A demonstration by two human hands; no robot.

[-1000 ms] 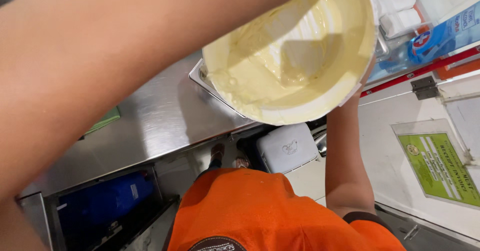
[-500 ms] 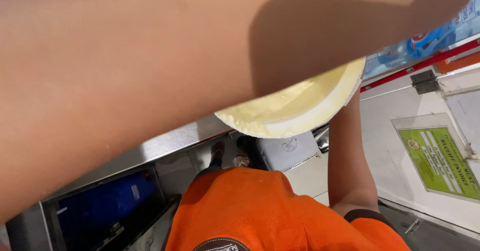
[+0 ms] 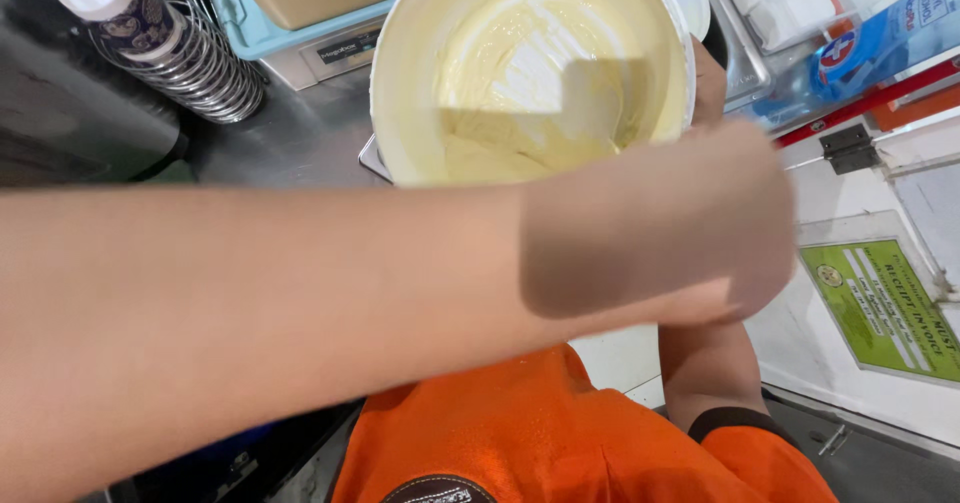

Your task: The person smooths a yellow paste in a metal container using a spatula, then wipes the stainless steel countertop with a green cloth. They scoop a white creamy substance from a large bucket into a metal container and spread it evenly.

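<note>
left hand (image 3: 690, 223) over tub rim (image 3: 385, 113), spatula (image 3: 590, 98) inside

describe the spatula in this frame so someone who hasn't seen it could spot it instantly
Find the big round pale tub of creamy yellow batter at top centre, above the forearm that crosses the picture. Inside it, right of centre, is the spatula: a flat, squarish white blade smeared with batter, the only straight-edged shape in the tub.

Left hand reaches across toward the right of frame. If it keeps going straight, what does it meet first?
Probably the white counter top with its green laminated notice, just past the blurred left hand. The cream-smeared white bucket lies off that line, farther up the picture. Depth is unclear: the hand may pass above the counter.
</note>
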